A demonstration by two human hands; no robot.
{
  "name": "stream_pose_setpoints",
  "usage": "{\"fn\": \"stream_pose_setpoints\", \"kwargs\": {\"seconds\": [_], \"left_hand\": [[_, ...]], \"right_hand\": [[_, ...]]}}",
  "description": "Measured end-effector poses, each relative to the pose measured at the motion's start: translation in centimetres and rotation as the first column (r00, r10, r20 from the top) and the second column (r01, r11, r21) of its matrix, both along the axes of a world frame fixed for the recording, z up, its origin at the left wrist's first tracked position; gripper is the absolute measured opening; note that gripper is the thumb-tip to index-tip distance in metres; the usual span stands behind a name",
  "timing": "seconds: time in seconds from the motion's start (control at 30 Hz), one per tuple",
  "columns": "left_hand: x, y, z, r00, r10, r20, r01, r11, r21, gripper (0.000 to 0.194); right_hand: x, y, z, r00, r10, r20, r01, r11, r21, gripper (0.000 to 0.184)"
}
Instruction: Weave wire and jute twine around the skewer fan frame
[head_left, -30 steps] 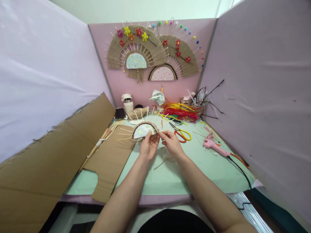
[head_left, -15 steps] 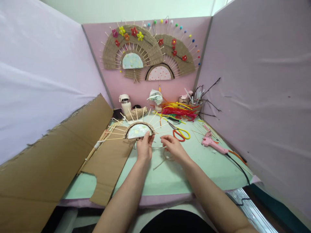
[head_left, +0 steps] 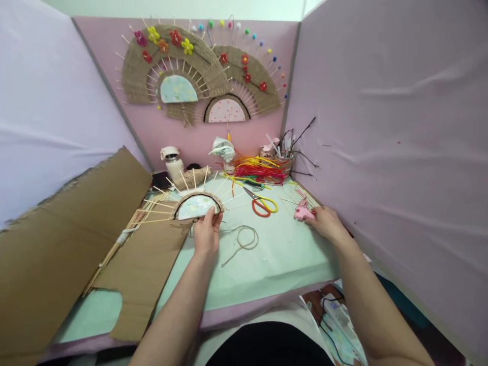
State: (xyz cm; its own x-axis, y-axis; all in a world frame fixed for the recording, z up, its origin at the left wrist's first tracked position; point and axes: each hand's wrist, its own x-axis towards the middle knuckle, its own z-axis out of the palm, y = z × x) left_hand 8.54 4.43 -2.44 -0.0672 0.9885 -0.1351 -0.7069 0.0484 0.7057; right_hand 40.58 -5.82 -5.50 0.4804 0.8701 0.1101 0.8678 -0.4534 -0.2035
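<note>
My left hand [head_left: 207, 233] pinches the lower right edge of a half-round fan piece [head_left: 193, 207]. The piece has a pale blue flowered cloth middle, a dark cord around it, a twine-wrapped rim and thin sticks fanning outward. A length of twine [head_left: 248, 247] trails from near that hand and lies looped on the green tabletop. Over on the right, my right hand [head_left: 327, 222] has its fingers around the handle of a pink hot glue gun [head_left: 304, 211], which rests on the table. The palm side of that hand is hidden.
Scissors [head_left: 261, 206] with red and yellow handles lie mid-table, before a heap of coloured pipe cleaners [head_left: 263, 173]. Cardboard [head_left: 152, 264] and a bundle of sticks [head_left: 110, 254] cover the left. Behind stand a white bottle [head_left: 174, 165] and a pot of twigs [head_left: 284, 163].
My right hand has let go of the twine and moved right to the glue gun. The left hand still holds the fan piece. The view has turned rightward.
</note>
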Motion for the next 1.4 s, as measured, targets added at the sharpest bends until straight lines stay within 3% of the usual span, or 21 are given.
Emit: {"fn": "stream_pose_setpoints", "kwargs": {"seconds": [0.13,0.3,0.37,0.47,0.53,0.63,0.77,0.87,1.03,1.4], "left_hand": [[-0.1,0.1,-0.2,1.0,-0.004,-0.002,0.004,1.0,0.001,0.013],[-0.1,0.1,-0.2,1.0,-0.013,0.018,0.013,1.0,0.019,0.013],[-0.1,0.0,-0.2,0.999,-0.015,0.033,0.014,0.999,0.029,0.013],[-0.1,0.0,-0.1,0.999,-0.013,0.034,0.012,1.0,0.023,0.012],[-0.1,0.0,-0.1,0.999,-0.013,0.035,0.012,1.0,0.016,0.011],[-0.1,0.0,-0.2,0.999,-0.012,0.043,0.011,1.0,0.013,0.01],[-0.1,-0.2,-0.1,0.998,-0.03,0.063,0.028,0.999,0.032,0.012],[-0.1,-0.4,0.1,0.996,-0.038,0.075,0.034,0.998,0.054,0.015],[0.0,-0.7,0.3,0.995,-0.045,0.093,0.039,0.997,0.061,0.017],[0.1,-1.0,0.4,0.994,-0.059,0.09,0.053,0.996,0.069,0.019]], "right_hand": [[0.0,0.1,-0.1,0.997,-0.003,-0.072,0.003,1.0,0.004,0.036],[-1.1,-1.9,1.8,0.942,0.11,-0.316,-0.013,0.956,0.293,0.042],[-2.4,-2.5,2.6,0.851,0.208,-0.481,0.015,0.908,0.419,0.046],[-5.5,-2.8,2.7,0.654,0.314,-0.689,0.102,0.865,0.491,0.049],[-8.3,-2.8,2.2,0.522,0.393,-0.757,0.117,0.846,0.52,0.045],[-13.0,-2.8,1.3,0.343,0.52,-0.783,0.029,0.827,0.562,0.04],[-17.8,-2.7,0.4,0.397,0.564,-0.724,-0.097,0.81,0.578,0.037],[-19.3,-2.5,-0.1,0.457,0.603,-0.654,-0.141,0.775,0.616,0.033],[-19.6,-2.2,-0.8,0.473,0.644,-0.601,-0.172,0.736,0.654,0.033],[-19.8,-2.0,-1.1,0.508,0.648,-0.568,-0.17,0.722,0.671,0.033]]}}
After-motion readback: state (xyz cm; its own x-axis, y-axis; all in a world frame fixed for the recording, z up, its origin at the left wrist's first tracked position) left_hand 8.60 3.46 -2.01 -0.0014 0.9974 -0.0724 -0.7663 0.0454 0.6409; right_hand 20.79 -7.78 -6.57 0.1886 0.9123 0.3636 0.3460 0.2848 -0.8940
